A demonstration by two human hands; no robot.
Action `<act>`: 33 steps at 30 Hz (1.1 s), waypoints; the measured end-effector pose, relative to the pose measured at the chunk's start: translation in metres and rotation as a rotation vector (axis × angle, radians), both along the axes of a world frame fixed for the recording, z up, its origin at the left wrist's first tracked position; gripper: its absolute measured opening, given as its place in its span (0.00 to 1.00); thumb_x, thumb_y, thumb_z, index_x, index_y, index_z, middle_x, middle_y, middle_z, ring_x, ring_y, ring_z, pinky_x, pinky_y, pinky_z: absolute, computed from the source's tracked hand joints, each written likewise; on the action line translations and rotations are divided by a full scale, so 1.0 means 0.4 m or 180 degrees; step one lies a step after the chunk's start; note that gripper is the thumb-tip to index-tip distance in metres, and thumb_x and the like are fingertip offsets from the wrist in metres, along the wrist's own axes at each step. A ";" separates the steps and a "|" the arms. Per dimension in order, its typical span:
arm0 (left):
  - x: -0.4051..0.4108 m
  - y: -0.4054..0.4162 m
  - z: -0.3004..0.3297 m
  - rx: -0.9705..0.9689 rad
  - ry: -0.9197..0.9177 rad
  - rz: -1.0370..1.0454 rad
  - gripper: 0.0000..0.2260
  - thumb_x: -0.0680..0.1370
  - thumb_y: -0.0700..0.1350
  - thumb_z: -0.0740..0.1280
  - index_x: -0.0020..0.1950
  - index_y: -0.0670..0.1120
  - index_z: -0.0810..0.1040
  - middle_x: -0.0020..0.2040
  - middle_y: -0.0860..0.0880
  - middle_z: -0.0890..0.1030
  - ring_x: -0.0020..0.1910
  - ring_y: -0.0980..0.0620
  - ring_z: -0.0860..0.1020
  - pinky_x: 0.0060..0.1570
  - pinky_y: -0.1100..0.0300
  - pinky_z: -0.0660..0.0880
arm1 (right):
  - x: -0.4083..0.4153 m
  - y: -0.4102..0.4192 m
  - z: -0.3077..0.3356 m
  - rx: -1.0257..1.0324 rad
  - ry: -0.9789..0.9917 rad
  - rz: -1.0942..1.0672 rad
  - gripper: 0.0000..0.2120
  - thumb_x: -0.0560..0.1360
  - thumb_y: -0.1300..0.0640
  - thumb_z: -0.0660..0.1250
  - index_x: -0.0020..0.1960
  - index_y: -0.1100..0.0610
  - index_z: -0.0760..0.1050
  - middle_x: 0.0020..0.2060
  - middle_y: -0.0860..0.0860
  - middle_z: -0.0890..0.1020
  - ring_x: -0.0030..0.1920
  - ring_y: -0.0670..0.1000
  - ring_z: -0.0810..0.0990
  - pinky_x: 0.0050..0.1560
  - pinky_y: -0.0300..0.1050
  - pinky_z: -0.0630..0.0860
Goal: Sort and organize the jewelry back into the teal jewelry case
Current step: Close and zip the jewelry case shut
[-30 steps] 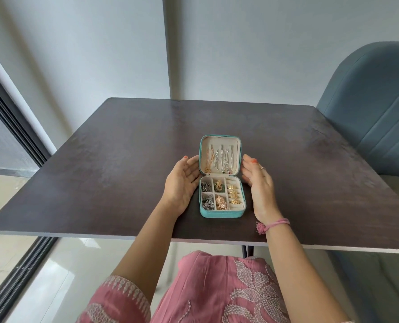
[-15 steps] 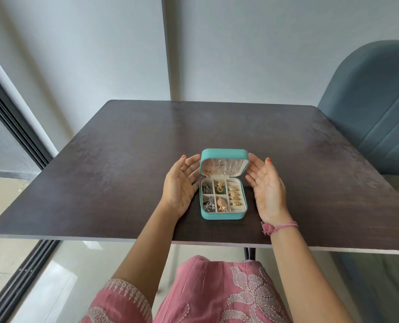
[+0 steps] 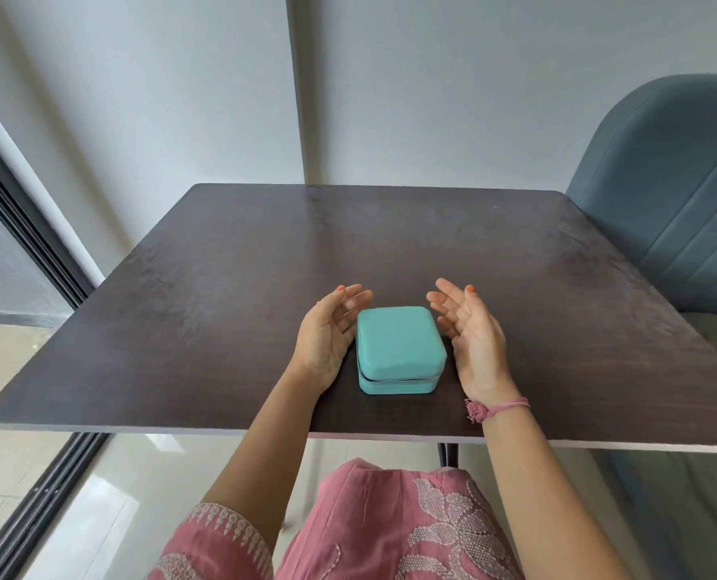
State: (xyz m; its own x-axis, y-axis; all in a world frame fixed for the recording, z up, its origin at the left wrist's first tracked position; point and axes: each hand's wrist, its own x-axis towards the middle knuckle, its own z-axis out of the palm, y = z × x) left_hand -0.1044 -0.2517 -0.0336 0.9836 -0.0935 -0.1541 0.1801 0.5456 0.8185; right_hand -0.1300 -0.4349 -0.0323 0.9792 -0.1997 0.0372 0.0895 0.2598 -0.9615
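Observation:
The teal jewelry case (image 3: 399, 348) lies on the dark table (image 3: 222, 286) near its front edge, with its lid down; a thin gap shows along the front seam. The jewelry inside is hidden. My left hand (image 3: 329, 337) is beside the case's left side, palm facing it, fingers relaxed and holding nothing. My right hand (image 3: 471, 339) is just off the case's right side, palm turned inward, fingers spread and holding nothing. Whether either hand touches the case I cannot tell.
A blue-grey upholstered chair (image 3: 666, 194) stands at the table's right. A grey wall runs behind the table. A dark sliding-door frame (image 3: 30, 228) and pale tiled floor are at the left. My lap in pink embroidered cloth (image 3: 390, 525) is below the table edge.
The case's lid has swung down from upright to lying over the base, hiding the jewelry. Both hands have drawn slightly away from the case's sides.

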 end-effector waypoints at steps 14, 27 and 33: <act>-0.013 0.015 0.009 0.1033 -0.0475 -0.0596 0.20 0.77 0.30 0.50 0.57 0.41 0.78 0.56 0.44 0.82 0.57 0.47 0.80 0.60 0.55 0.75 | -0.073 -0.013 -0.012 -0.2897 -0.0253 0.1242 0.52 0.60 0.39 0.76 0.76 0.42 0.50 0.74 0.39 0.53 0.71 0.42 0.57 0.69 0.39 0.63; 0.082 0.066 0.057 0.4354 -0.1548 -0.2156 0.21 0.79 0.33 0.57 0.70 0.49 0.70 0.63 0.55 0.75 0.61 0.57 0.72 0.64 0.63 0.66 | -0.074 -0.011 -0.009 -0.3069 -0.0226 0.1079 0.54 0.59 0.45 0.81 0.76 0.45 0.53 0.70 0.38 0.57 0.67 0.40 0.60 0.67 0.37 0.62; 0.122 0.067 0.064 0.4183 -0.1133 -0.2361 0.14 0.80 0.39 0.63 0.64 0.48 0.75 0.59 0.53 0.79 0.59 0.55 0.77 0.63 0.61 0.71 | -0.073 -0.012 -0.010 -0.3003 -0.0258 0.1081 0.53 0.59 0.46 0.81 0.76 0.45 0.54 0.71 0.39 0.58 0.70 0.40 0.60 0.69 0.38 0.61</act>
